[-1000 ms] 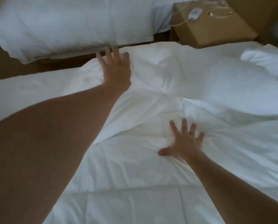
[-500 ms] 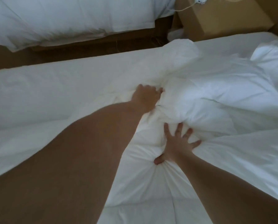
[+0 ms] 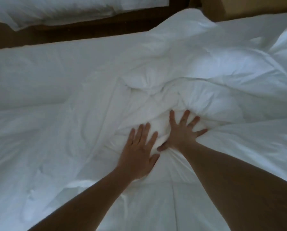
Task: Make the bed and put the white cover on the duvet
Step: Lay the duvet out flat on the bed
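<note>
1. White cover (image 3: 164, 205): thin, smooth cloth lying across the near half of the bed (image 3: 31, 77). Light, limp and likely to slide. Judged best taken by a hem or corner, none of which is in view.
2. Left grip (image 3: 139, 152): flat on the cover, fingers straight and close together. It presses down and holds nothing.
3. Right grip (image 3: 182, 134): just right of the left one, fingers spread wide and pushed into the foot of the bunched mass, thumb sunk in a fold. It presses and has hold of nothing.
4. Duvet (image 3: 222, 77): puffy heap just beyond your fingers, running to the far right. Soft, bulky and springy, light for its size. You cannot tell where cover ends and filling begins. Expect it to slump unless you gather a thick handful at an edge.
5. Dark floor (image 3: 89, 32): a strip past the far side of the bed.
6. Other white bedding (image 3: 72, 9), far left. Brown box (image 3: 247, 5), far right.
</note>
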Tool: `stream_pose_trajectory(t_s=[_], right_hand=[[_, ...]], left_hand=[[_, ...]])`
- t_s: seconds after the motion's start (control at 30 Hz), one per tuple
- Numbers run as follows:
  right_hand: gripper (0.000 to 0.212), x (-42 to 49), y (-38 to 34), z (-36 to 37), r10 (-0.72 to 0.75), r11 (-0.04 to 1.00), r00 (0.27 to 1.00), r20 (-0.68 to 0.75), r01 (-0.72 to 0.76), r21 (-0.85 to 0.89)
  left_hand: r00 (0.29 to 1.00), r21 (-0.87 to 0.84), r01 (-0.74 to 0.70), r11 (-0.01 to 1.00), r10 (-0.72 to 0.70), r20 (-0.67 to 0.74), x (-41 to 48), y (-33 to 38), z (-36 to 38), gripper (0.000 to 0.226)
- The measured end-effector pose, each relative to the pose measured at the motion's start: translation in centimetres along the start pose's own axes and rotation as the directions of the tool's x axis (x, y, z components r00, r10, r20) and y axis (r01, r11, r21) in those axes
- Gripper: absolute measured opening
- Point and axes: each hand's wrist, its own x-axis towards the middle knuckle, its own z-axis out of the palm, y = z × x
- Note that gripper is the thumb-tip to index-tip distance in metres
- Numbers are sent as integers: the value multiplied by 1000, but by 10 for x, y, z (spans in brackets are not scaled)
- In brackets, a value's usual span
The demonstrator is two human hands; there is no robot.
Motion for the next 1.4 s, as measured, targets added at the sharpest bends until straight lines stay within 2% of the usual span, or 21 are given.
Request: stream_pose_trajectory(t_s=[0.1, 0.27, 0.5, 0.6, 0.77, 0.87, 0.93, 1.0, 1.07, 1.13, 1.2, 1.3, 1.4], right_hand=[[163, -5, 1, 3, -21, 1000, 998, -51, 20, -20], [155, -3, 4, 16, -77, 997, 982, -174, 73, -32], [138, -2, 8, 26, -91, 993, 942, -323, 61, -103], [126, -9, 17, 37, -133, 986, 887, -442, 76, -145], [94, -44, 35, 60, -213, 965, 770, -601, 72, -251], [89, -81, 59, 57, -244, 941, 794, -557, 56, -333], [92, -111, 78, 59, -234, 932, 825, -515, 39, -361], [93, -148, 86, 69, -212, 930, 855, -473, 28, -367], [90, -185, 89, 88, -227, 921, 857, -462, 35, -388], [93, -226, 94, 108, -242, 921, 852, -464, 51, -387], [105, -270, 99, 131, -213, 936, 855, -472, 40, -349], [112, -330, 94, 179, -31, 979, 903, -429, -58, -193], [97, -389, 75, 229, 160, 987, 912, -377, -140, 78]], left_hand=[[976, -14, 176, 984, -173, 133, -30, 23, 17, 81], [937, 56, 218, 974, -225, 268, 9, 19, 24, 81], [912, 143, 276, 951, -306, 273, 38, 18, 23, 74], [918, 147, 274, 950, -304, 255, 39, 16, 26, 75], [932, 133, 296, 946, -316, 175, 27, 25, 21, 80], [959, 81, 263, 961, -270, 91, 2, 38, 15, 80], [976, 43, 218, 975, -216, -34, -26, 49, 15, 80], [972, -13, 181, 983, -181, -152, -65, 62, 16, 79], [959, -65, 188, 980, -197, -205, -110, 75, 15, 72], [963, -74, 186, 980, -197, -186, -156, 88, 6, 68], [982, -41, 134, 990, -138, -132, -199, 96, -3, 69], [998, 6, 46, 999, -46, -49, -259, 105, -8, 71], [999, 44, -42, 998, 41, 19, -321, 112, -5, 73]])
